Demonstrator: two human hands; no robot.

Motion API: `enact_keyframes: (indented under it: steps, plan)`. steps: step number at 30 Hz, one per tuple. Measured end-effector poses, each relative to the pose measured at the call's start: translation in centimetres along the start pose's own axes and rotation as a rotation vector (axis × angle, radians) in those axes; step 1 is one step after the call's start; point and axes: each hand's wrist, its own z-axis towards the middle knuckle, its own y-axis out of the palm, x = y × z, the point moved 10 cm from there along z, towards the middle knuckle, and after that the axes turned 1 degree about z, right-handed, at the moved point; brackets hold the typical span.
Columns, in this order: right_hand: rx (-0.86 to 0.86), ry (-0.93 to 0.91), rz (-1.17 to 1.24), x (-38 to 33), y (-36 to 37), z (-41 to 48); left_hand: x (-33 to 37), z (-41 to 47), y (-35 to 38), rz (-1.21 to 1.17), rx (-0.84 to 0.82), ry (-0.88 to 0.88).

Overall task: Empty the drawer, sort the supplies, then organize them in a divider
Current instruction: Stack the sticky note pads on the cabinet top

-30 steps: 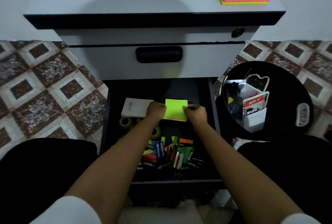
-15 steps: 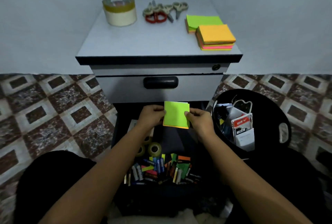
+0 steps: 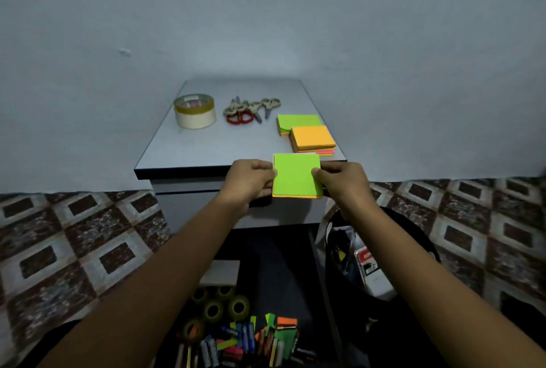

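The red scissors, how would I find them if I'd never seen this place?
Look at the grey cabinet top against the wall. Between the big tape roll and the sticky note stacks lies a heap of scissors. Only the red scissors, nearest you, have red handles; the others are grey.

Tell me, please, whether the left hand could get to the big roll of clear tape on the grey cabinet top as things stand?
Probably not straight away: the left hand is pinching the green sticky-note pad together with the right hand. The path to the tape roll looks open once it lets go.
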Motion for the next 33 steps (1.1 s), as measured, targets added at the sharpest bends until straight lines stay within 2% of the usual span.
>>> enact_keyframes:
  steps: [9, 16, 25, 29, 33]
  plan:
    - [0.093, -0.059, -0.051, -5.8, -2.3, 7.7, 6.4, 6.3, 2.5, -0.025, 0.073, 0.062]
    - [0.094, -0.038, -0.174, -5.6, -2.6, 10.7, 5.4, 10.7, 3.7, 0.123, 0.129, 0.061]
    - [0.048, -0.042, -0.287, -2.8, -1.7, 12.3, 3.6, 12.3, 3.8, 0.242, 0.081, 0.049]
    - [0.030, -0.091, -0.244, -2.3, -1.9, 12.3, 3.9, 11.8, 3.6, 0.255, 0.070, 0.128]
    - [-0.064, -0.179, -0.226, -2.6, -1.9, 11.5, 5.1, 9.5, 3.8, 0.432, 0.022, 0.272]
